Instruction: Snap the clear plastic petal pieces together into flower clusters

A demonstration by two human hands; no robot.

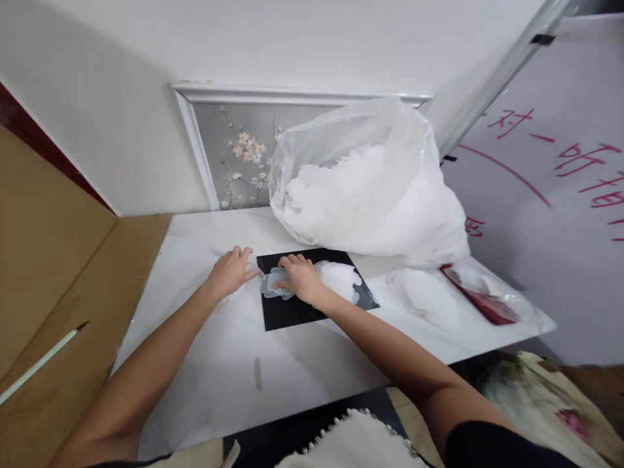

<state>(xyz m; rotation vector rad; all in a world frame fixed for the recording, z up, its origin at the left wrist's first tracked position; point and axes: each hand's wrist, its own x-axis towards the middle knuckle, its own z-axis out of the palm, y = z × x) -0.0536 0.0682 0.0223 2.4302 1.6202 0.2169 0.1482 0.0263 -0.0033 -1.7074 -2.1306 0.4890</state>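
On a white table lies a black sheet. The right hand presses a translucent flower-shaped piece onto it, beside a heap of white pieces. The left hand rests flat just left of the sheet. Behind stands a big clear bag of white pieces.

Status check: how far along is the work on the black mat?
Done: one translucent flower-shaped piece lies flat on the black mat, with a white fluffy heap beside it. In hand: the right hand presses on that piece while the left hand rests flat at the mat's left edge. Left: the large clear bag behind looks full of white material, so probably early.
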